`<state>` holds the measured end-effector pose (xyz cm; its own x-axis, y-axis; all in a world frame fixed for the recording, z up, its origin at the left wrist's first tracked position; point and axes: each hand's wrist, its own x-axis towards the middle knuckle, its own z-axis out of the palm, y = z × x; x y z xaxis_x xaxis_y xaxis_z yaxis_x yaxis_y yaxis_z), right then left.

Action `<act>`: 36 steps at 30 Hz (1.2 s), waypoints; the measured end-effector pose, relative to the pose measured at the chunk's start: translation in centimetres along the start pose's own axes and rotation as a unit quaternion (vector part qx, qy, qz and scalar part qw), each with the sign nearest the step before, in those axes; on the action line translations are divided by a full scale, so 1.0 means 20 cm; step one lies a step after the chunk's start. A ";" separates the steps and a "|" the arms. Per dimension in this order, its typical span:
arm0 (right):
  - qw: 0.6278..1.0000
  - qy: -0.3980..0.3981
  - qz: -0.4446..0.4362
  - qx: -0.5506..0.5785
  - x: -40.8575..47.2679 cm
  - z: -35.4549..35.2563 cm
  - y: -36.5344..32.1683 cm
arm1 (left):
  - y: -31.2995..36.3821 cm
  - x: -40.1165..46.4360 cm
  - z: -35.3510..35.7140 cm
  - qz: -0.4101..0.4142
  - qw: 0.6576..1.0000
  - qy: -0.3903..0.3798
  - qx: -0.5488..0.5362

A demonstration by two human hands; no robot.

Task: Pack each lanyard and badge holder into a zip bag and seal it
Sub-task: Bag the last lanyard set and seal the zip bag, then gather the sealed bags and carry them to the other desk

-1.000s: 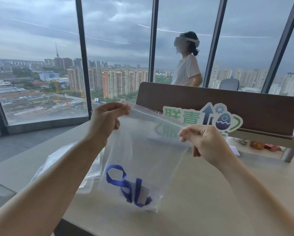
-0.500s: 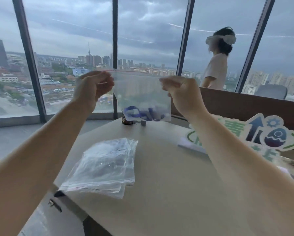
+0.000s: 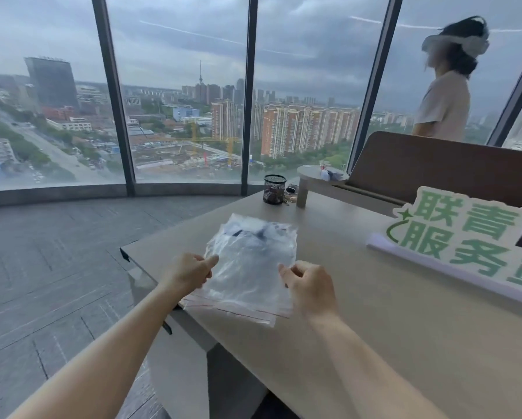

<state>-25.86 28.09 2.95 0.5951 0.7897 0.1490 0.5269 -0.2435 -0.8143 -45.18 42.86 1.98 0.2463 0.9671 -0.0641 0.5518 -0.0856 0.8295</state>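
Observation:
A clear zip bag (image 3: 250, 261) with a blue lanyard (image 3: 238, 232) inside lies flat on a stack of other clear zip bags (image 3: 238, 308) near the table's left corner. The lanyard end points away from me and is blurred. My left hand (image 3: 190, 272) pinches the bag's left edge between thumb and fingers. My right hand (image 3: 309, 285) has its fingers curled at the bag's right edge. I cannot make out the badge holder inside.
The beige table (image 3: 389, 343) ends just left of the stack. A black mesh pen cup (image 3: 274, 189) and a small raised shelf (image 3: 314, 173) stand at the far end. A green-lettered sign (image 3: 465, 243) lies to the right. A person with a headset (image 3: 447, 95) stands by the windows.
Both hands have brought the filled bag down from in front of the window and laid it on the stack of bags. My view has dropped and turned left.

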 end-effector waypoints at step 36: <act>0.964 -0.031 0.001 0.266 0.20 -0.99 0.14 | 0.97 -0.29 0.67 0.102 0.926 -0.110 -0.348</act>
<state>-10.02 19.44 12.42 0.5498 0.8257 0.1263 0.1306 0.0643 -0.9893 -25.18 32.44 10.91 0.4874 0.8690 0.0849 -0.1509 -0.0119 0.9885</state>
